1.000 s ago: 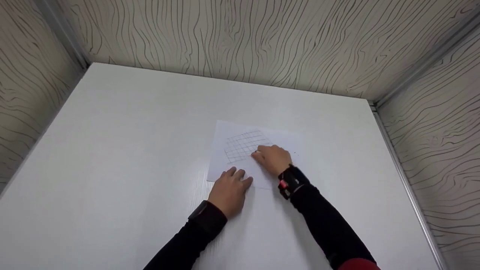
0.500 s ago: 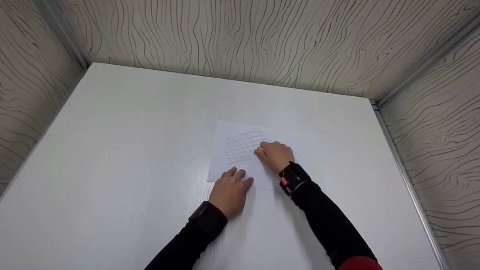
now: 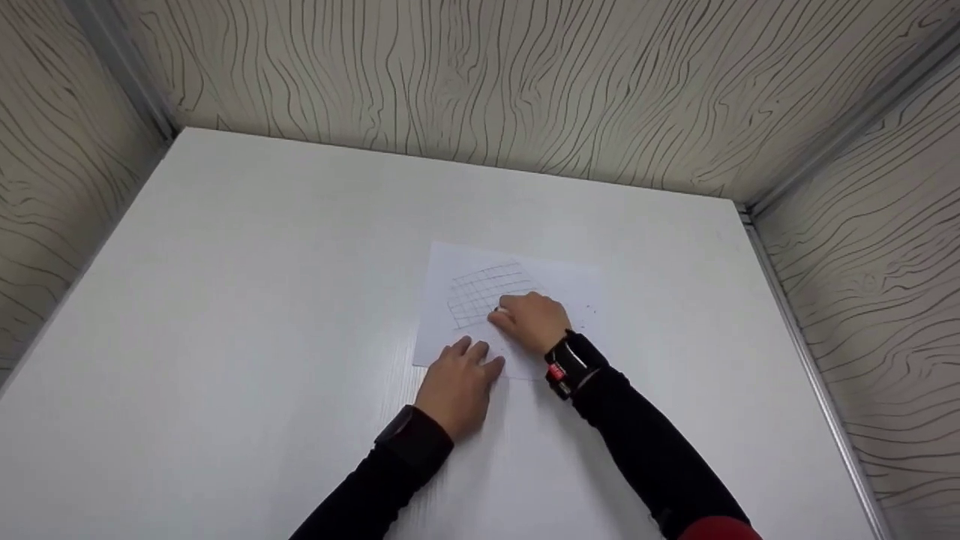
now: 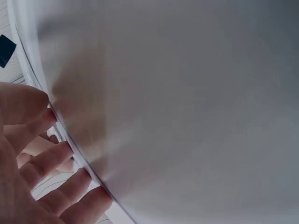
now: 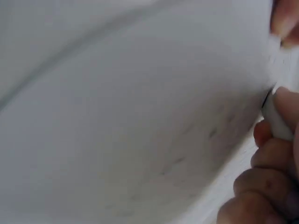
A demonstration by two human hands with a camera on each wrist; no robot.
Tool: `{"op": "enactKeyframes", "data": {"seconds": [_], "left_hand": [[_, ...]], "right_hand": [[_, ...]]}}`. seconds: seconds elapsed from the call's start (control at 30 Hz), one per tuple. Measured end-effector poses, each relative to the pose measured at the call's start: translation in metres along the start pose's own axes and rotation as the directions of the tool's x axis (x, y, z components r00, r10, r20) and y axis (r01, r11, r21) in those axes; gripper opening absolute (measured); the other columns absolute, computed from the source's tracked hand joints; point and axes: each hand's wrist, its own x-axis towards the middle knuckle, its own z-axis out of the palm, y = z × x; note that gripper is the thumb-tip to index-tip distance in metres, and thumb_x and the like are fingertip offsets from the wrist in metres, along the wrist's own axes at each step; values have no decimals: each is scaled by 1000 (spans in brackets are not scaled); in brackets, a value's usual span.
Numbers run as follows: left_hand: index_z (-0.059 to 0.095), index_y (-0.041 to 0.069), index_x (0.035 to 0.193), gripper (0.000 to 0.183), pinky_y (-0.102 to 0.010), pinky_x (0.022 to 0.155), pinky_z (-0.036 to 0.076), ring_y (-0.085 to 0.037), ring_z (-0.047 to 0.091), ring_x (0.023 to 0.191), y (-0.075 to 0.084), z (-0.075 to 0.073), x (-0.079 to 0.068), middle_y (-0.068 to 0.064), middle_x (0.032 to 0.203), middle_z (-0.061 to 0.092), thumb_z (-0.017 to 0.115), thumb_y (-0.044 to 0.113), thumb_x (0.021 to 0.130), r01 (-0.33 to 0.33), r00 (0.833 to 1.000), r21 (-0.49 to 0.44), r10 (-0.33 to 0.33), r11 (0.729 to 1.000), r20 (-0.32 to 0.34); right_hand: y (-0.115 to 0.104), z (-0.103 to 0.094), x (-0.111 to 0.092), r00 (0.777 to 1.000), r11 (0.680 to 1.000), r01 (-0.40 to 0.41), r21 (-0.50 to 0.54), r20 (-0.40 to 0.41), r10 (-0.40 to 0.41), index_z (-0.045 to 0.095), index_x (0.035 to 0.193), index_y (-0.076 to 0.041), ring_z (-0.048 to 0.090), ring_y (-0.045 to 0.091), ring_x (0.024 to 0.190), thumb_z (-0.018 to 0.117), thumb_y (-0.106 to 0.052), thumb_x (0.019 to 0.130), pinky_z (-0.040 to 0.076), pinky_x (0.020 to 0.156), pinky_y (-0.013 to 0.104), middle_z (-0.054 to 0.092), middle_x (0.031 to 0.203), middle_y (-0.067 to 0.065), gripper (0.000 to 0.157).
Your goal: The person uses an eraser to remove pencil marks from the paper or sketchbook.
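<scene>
Head: sheet (image 3: 574,283) flat on table (image 3: 285,300); left hand (image 3: 454,386) on its near edge, right hand (image 3: 531,322) over grid (image 3: 484,286). Left wrist: fingers (image 4: 67,189) loosely spread, gripping nothing; should press firmly. Right wrist: pinching pale piece (image 5: 276,122); best use light, even strokes.

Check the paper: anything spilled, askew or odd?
Yes: a few dark specks lie scattered on the paper, right of the right hand. They look odd, sitting apart from the drawn grid; possibly crumbs, but too small to tell.
</scene>
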Motion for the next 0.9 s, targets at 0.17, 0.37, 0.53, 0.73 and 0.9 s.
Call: {"op": "enactKeyframes", "data": {"seconds": [0.17,0.37,0.53,0.73,0.9], "left_hand": [[74,18,124,29,-44,100,52,-32,61,119,2,-4,-1,-8,120,67,64,13,98,6,1000,6,-6,1000,25],[76,17,121,28,-45,98,53,-31,62,117,4,-3,-1,-8,117,68,64,11,97,22,999,-20,-22,1000,25],[76,15,116,24,-47,96,54,-29,62,112,4,-6,1,-8,114,67,65,11,96,49,998,-33,-47,998,35],[75,10,121,25,-48,104,49,-33,57,129,-1,-17,0,-13,134,64,66,15,98,50,998,-165,-41,985,56],[77,5,114,21,-42,102,51,-32,64,120,-23,-25,-12,-16,126,68,70,8,95,65,997,-164,-72,984,-37]], "right_hand": [[34,-12,6,975,982,-185,31,-119,188,62,83,-7,54,27,70,57,-36,104,49,67,44,58,73,8,36],[59,-20,7,951,962,-272,18,-149,271,61,82,-3,53,25,65,57,-32,105,49,61,43,57,70,11,37],[60,-23,-3,940,958,-287,29,-186,287,62,89,-2,56,28,67,55,-35,107,49,60,45,59,72,13,39],[50,-29,-20,956,971,-228,70,-174,237,57,84,-5,51,26,63,53,-35,107,42,55,39,51,66,8,38],[37,-28,-33,968,982,-178,67,-167,187,55,81,-7,47,22,60,56,-33,106,36,54,34,47,64,4,35]]}}
